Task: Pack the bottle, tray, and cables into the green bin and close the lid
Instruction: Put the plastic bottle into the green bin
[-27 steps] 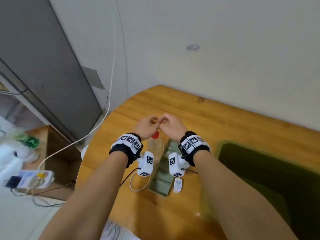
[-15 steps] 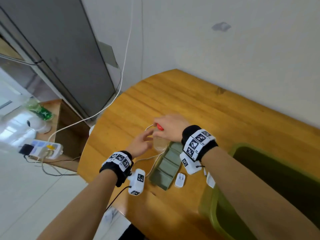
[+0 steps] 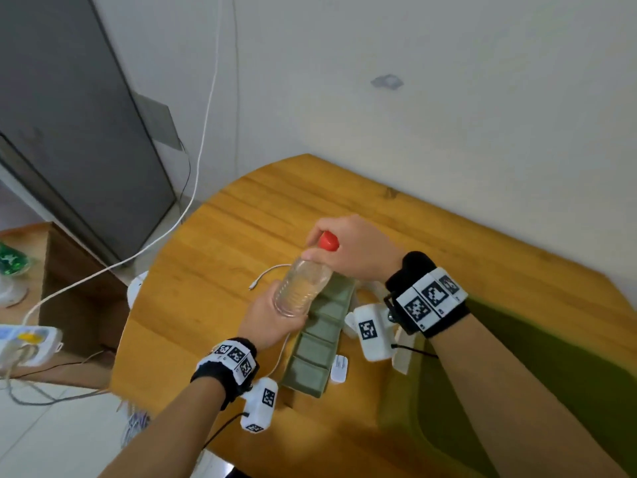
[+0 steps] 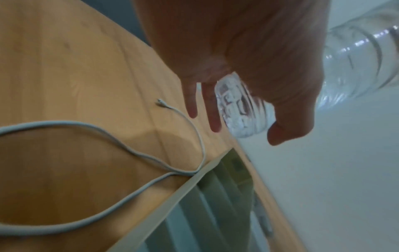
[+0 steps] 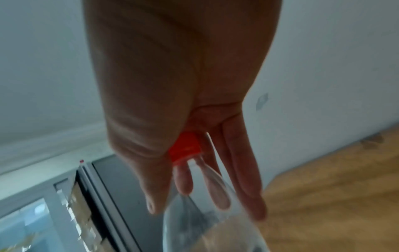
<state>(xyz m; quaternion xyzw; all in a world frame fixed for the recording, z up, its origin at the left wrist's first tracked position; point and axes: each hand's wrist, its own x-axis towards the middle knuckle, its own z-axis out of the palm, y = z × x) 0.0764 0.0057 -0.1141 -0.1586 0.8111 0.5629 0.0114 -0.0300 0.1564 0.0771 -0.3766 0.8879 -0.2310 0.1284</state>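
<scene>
A clear plastic bottle (image 3: 301, 288) with a red cap (image 3: 327, 241) is off the table and tilted over the grey-green compartment tray (image 3: 320, 343). My right hand (image 3: 348, 250) grips its neck just under the cap (image 5: 184, 150). My left hand (image 3: 265, 322) cups the base, which sits between thumb and fingers (image 4: 215, 122). A white cable (image 3: 269, 272) loops on the wood and runs under the tray's edge (image 4: 194, 177). The green bin (image 3: 400, 401) stands at the lower right, blurred, under my right forearm.
A white charger plug (image 3: 339, 369) lies beside the tray's near end. The round wooden table (image 3: 241, 219) meets the wall at the back. To the left are a grey cabinet (image 3: 69, 115), a low wooden stand and a power strip (image 3: 31, 343).
The bottle stood upright with both hands at its cap. It is now lifted and tilted, my left hand has dropped to its base, and my right hand keeps the neck.
</scene>
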